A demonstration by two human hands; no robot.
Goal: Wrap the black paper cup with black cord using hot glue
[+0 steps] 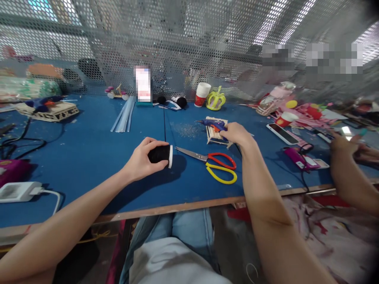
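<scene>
My left hand (pixel 147 161) is closed around a black cup-shaped piece (pixel 159 154) with a white rim, tipped on its side above the table. From it a black cord (pixel 164 122) runs back to a small black ball (pixel 161 100). My right hand (pixel 237 133) is wrapped round the handle of a blue glue gun (pixel 215 124) with an orange trigger. That glue gun lies over a small pale wooden rack (pixel 211 137), its nozzle pointing left. Between my hands lie scissors (pixel 204 157) with one red and one yellow handle loop, blades toward the black piece.
Glue sticks (pixel 124 115), a phone (pixel 143 83), paper cups (pixel 202 94) and a yellow-green crown-shaped basket (pixel 216 99) stand farther back. Another glue gun (pixel 41 103) rests on the left. At right are a white phone (pixel 282 134), a purple device (pixel 304 159) and another person's hand (pixel 343 146).
</scene>
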